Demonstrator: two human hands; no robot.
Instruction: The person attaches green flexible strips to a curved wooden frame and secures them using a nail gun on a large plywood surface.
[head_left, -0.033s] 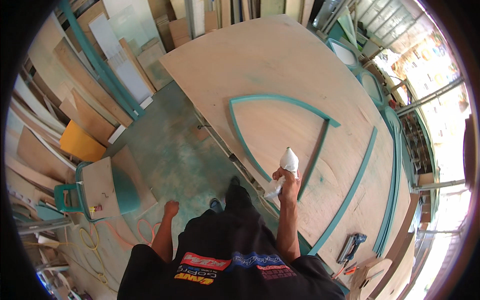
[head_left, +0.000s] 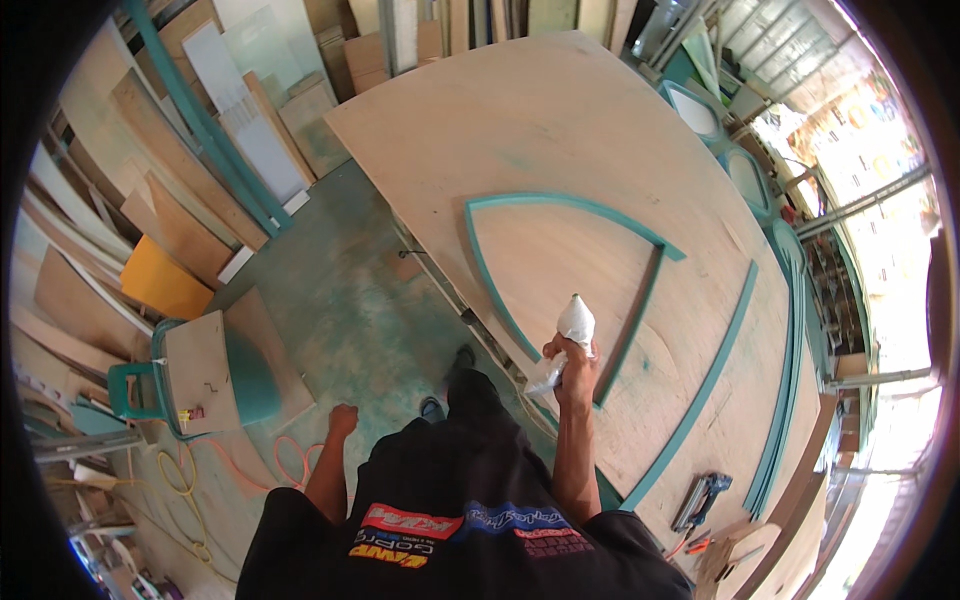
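Hardly anything has moved since the earlier frame: the view has slid slightly, putting the bench (head_left: 480, 110) a touch further right, while both hands stay where they were. The right hand's grip (head_left: 577, 372) is clenched around the white bag (head_left: 576, 325), its cone tip pointing away from the body, above the near end of the green frame (head_left: 590, 208), between its two long sides. The left hand's grip (head_left: 343, 419) is curled into a fist over the floor (head_left: 340, 270), well away from the bench edge. That edge slants close past the person's legs; beyond the frame the sheet spreads broadly to its far corners. Floor fills the wide gap between the bench and the leaning boards (head_left: 170, 225). Right of the frame lie a strip (head_left: 700, 385), a bundle (head_left: 783, 390) along the far side and a gun-shaped tool (head_left: 704, 500). What the bag contains, I cannot tell.
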